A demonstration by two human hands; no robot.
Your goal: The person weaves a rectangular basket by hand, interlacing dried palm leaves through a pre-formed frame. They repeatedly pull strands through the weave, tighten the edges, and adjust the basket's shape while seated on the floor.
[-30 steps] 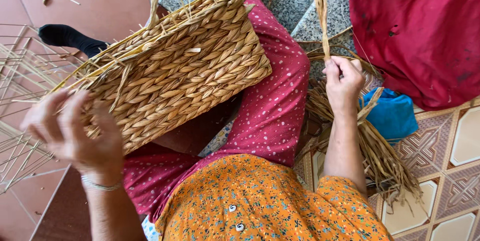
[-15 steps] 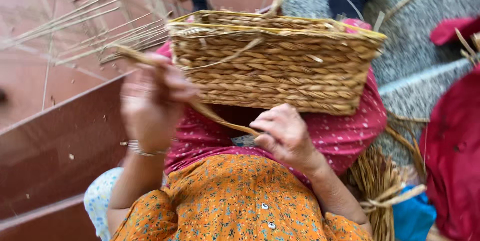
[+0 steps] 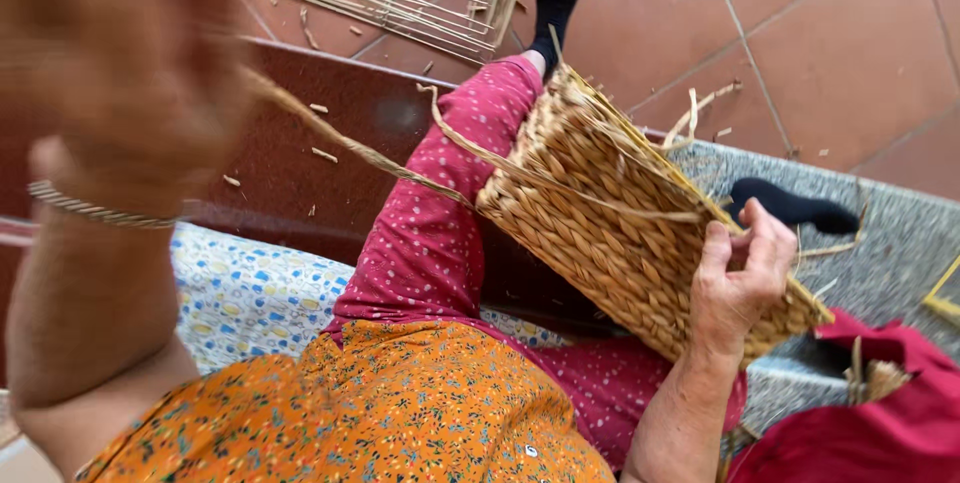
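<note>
Basket (image 3: 610, 213) lies tilted across lap, on pink-trousered legs. R hand (image 3: 742, 278) grips its near rim, fingers curled over. L hand (image 3: 130, 43) raised close to cam, blurred, closed on strand (image 3: 350, 148) running to basket.

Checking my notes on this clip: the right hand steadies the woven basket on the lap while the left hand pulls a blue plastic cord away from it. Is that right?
Not quite. The head view shows the left hand pulling a tan twisted straw strand, not a blue plastic cord. The rest holds: the right hand steadies the woven basket on the lap.
</note>
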